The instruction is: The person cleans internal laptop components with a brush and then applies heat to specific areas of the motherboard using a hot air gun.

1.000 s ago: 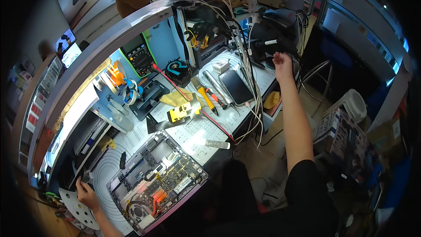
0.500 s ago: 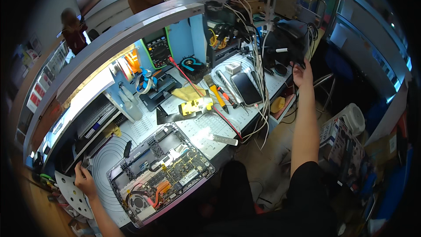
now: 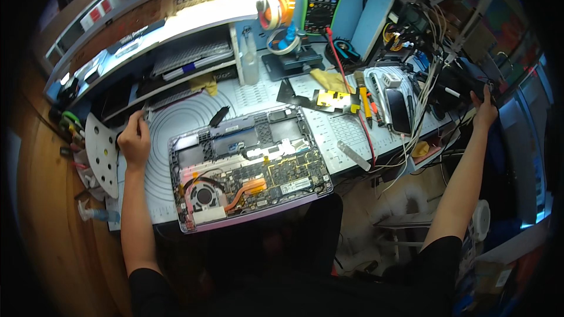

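An opened laptop (image 3: 276,170) lies on the bench mat, its circuit board, round fan and copper-coloured heat pipe exposed. To its left, my left hand (image 3: 135,141) is raised over the mat's edge. Its fingers are curled together in a pinch, and whatever they hold is too small to name. Far to the right, my right hand (image 3: 484,113) reaches past the bench corner among dark gear and cables. Thumb and fingers close around something dark that I cannot make out. A small black strip (image 3: 220,116) lies just behind the laptop.
Behind the laptop are a microscope-like blue-and-black stand (image 3: 288,53), a multimeter (image 3: 321,12), and a yellow-handled brush (image 3: 364,97). A phone (image 3: 400,111) sits beside bundled white cables (image 3: 432,111). A perforated white disc (image 3: 101,155) stands at the left edge. Shelves (image 3: 194,61) border the back.
The view has swung, so the bench and laptop appear further right and more level. Both hands stay on their own sides, the left one still pinched, the right still among the dark gear.
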A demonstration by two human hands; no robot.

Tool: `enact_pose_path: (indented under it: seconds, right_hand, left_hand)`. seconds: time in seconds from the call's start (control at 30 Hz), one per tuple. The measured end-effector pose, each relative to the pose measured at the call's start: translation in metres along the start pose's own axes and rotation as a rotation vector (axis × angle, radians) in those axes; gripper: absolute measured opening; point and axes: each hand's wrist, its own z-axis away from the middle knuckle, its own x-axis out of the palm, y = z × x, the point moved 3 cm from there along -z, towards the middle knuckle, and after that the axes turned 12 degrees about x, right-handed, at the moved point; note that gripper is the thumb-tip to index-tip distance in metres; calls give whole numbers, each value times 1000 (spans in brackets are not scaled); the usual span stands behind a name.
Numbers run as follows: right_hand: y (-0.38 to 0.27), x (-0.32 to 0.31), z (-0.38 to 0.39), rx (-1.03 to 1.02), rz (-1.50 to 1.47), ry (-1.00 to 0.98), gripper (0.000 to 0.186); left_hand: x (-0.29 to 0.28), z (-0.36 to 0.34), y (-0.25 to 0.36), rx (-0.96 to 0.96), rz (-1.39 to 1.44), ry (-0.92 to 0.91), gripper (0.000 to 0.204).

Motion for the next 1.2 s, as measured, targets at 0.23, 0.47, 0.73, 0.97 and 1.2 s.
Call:
enact_pose_path:
  seconds: [0.23, 0.47, 0.73, 0.97, 1.2]
  right_hand:
    - [-53, -19, -11, -182, 137, 256, 33]
    - [-86, -98, 130, -473, -416, 252, 36]
    - [-92, 35, 385, -138, -468, -253, 38]
    - [-49, 142, 437, -316, -47, -335, 27]
    - [-23, 159, 442, -187, -77, -421, 32]
  left_hand:
    - [-5, 0, 1, 20, 47, 63, 15]
    - [-4, -5, 7, 62, 101, 77, 16]
    - [-2, 1, 3, 56, 174, 67, 17]
    - [-4, 1, 0, 2, 229, 61, 17]
    - [0, -4, 5, 20, 253, 92, 16]
